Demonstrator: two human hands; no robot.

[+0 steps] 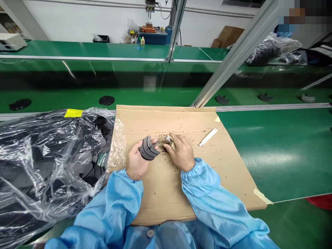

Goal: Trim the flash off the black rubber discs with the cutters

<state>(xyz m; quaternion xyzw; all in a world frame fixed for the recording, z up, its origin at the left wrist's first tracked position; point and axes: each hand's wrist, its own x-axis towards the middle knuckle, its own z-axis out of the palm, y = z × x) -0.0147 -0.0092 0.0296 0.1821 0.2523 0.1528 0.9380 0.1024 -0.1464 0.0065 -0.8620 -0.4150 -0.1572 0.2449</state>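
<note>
My left hand (pixel 137 159) holds a dark grey curved plastic part (pixel 148 148), its ridged side facing up and a thin prong pointing right. My right hand (pixel 182 152) is closed around a small shiny metal tool that looks like a nail clipper (pixel 169 139), pinched between thumb and fingers. The tool is just right of the part, with a small gap between them. Both hands are above a brown cardboard sheet (pixel 166 197). Tiny black bits (pixel 165 150) are scattered over it, thickest under the tool.
A white strip (pixel 208 137) lies on the cardboard at right. At left, a clear plastic bag (pixel 52 166) with a yellow label (pixel 73 113) holds many similar dark parts. More parts (pixel 106 100) lie along the green conveyor belt (pixel 155 97). A metal post (pixel 233 55) slants up behind the cardboard.
</note>
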